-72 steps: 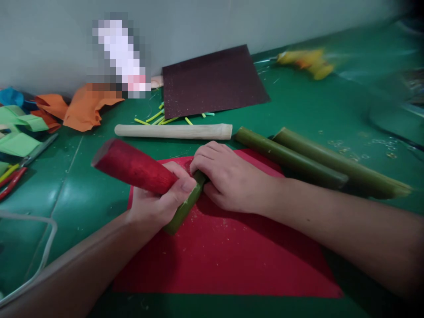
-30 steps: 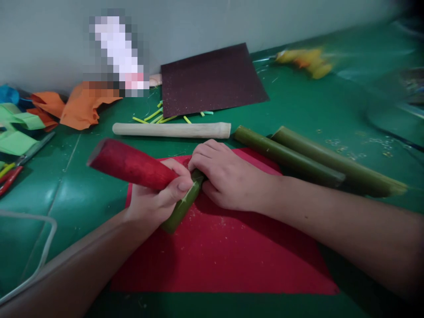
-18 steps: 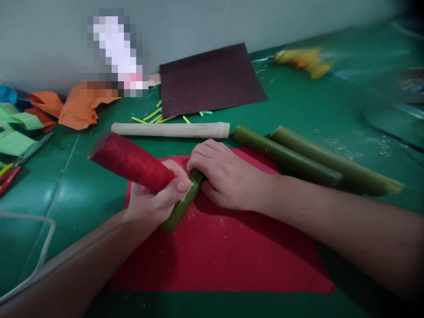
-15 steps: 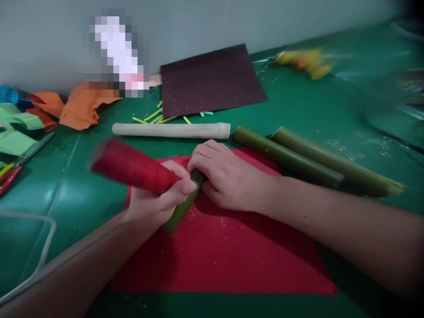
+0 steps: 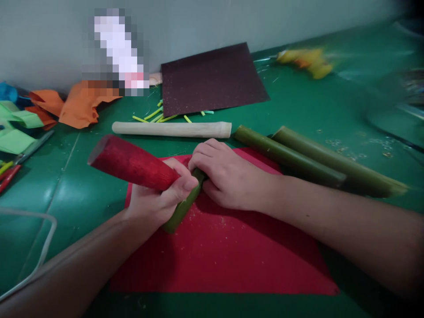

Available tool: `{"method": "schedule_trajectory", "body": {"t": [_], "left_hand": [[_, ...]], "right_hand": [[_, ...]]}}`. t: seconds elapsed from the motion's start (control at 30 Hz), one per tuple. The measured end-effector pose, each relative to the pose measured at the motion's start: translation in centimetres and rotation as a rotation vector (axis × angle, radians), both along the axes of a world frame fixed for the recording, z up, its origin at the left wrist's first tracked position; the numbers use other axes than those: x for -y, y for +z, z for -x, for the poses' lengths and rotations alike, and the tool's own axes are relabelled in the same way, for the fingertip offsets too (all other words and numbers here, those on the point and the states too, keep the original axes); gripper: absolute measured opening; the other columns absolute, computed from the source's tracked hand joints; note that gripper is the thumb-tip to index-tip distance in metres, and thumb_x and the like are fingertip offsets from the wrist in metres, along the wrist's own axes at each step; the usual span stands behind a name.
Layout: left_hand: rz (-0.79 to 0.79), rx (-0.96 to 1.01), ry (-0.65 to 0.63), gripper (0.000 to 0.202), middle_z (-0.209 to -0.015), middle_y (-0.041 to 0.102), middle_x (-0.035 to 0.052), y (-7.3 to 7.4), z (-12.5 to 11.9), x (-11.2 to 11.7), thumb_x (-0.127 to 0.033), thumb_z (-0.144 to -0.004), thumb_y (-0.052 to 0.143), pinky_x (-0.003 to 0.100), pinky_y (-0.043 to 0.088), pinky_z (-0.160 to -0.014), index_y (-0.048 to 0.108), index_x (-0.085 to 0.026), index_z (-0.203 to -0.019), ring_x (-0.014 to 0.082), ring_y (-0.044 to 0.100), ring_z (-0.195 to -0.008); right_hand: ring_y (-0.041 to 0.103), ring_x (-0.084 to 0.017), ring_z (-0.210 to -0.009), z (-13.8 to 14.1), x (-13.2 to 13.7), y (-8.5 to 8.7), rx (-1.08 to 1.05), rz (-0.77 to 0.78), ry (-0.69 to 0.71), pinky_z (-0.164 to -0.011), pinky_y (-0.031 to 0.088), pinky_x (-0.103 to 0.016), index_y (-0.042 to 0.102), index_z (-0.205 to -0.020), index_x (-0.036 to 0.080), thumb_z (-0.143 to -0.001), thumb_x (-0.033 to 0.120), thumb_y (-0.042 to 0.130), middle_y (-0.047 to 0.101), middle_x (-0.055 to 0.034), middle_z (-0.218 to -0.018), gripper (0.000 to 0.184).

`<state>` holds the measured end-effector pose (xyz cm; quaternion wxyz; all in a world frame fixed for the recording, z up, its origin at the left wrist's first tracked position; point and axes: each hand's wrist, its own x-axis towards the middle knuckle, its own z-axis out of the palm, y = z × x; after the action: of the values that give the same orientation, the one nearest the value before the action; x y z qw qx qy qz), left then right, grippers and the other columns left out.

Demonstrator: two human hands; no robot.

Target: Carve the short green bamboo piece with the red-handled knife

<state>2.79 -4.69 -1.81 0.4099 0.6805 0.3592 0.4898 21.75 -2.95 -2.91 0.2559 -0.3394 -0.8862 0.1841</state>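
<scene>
My left hand (image 5: pixel 159 196) is closed around a thick red stick (image 5: pixel 132 164), whose broad cut end points up to the left. What the stick's other end is like cannot be made out behind my fingers. A short green bamboo piece (image 5: pixel 180 216) lies slantwise on a red sheet (image 5: pixel 232 260), under both hands. My right hand (image 5: pixel 225 174) is closed over the upper end of this bamboo, with its fingertips hidden. The two hands almost meet there. Fine shavings are scattered over the sheet.
Beyond my hands lie a pale peeled stick (image 5: pixel 172 130), a dark sheet (image 5: pixel 212 81) and two green bamboo lengths (image 5: pixel 291 154). Orange paper (image 5: pixel 79 106), red-handled scissors (image 5: pixel 9 176) and green paper strips are on the left. A yellow glue gun-like tool (image 5: pixel 304 62) rests at the back right.
The red stick's free end has shifted up slightly and looks less blurred. Both hands keep nearly the same place on the bamboo.
</scene>
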Motion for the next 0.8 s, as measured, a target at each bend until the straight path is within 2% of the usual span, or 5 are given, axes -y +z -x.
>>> {"method": "schedule_trajectory", "body": {"t": [0.2,0.33,0.53,0.7,0.8], "left_hand": [[0.000,0.003,0.006,0.057,-0.050,0.049,-0.0019,0.22,-0.19,0.19,-0.060,-0.090,0.068,0.022,0.038,-0.041,0.058,-0.017,-0.055,0.0053,0.039,-0.041],[0.016,0.012,0.038,0.050,-0.054,0.056,-0.0008,0.10,-0.16,0.19,-0.060,-0.087,0.073,0.022,0.037,-0.039,0.065,-0.018,-0.062,0.0068,0.045,-0.043],[0.019,0.015,-0.027,0.057,-0.049,0.049,-0.0014,0.09,0.11,0.28,-0.063,-0.088,0.070,0.023,0.038,-0.041,0.057,-0.017,-0.055,0.0075,0.043,-0.043],[0.010,-0.011,-0.005,0.045,-0.056,0.059,-0.0006,-0.02,0.33,0.16,-0.058,-0.087,0.074,0.022,0.038,-0.042,0.069,-0.018,-0.067,0.0078,0.049,-0.046],[0.024,0.040,-0.050,0.053,-0.050,0.051,-0.0023,-0.18,0.28,0.17,-0.061,-0.088,0.071,0.022,0.037,-0.042,0.063,-0.017,-0.060,0.0062,0.043,-0.043]], "right_hand": [[0.046,-0.025,-0.092,-0.09,-0.02,-0.05,0.007,-0.020,-0.004,-0.084,0.039,-0.042,0.059,-0.093,0.016,-0.083,0.010,0.046,0.060,-0.0116,-0.097,0.018],[0.046,-0.024,-0.092,-0.07,0.03,0.02,0.011,-0.017,-0.006,-0.084,0.039,-0.041,0.059,-0.092,0.016,-0.082,0.011,0.046,0.060,-0.0113,-0.096,0.017],[0.048,-0.025,-0.094,-0.08,-0.01,0.13,0.010,0.004,0.002,-0.087,0.039,-0.042,0.059,-0.094,0.017,-0.082,0.010,0.046,0.061,-0.0117,-0.099,0.019],[0.047,-0.025,-0.092,-0.05,-0.05,0.21,0.018,0.006,-0.009,-0.086,0.039,-0.042,0.060,-0.093,0.015,-0.083,0.011,0.045,0.061,-0.0130,-0.098,0.019],[0.047,-0.026,-0.094,-0.10,0.00,0.16,0.020,0.003,-0.003,-0.086,0.040,-0.043,0.060,-0.094,0.016,-0.082,0.010,0.046,0.061,-0.0128,-0.099,0.019]]}}
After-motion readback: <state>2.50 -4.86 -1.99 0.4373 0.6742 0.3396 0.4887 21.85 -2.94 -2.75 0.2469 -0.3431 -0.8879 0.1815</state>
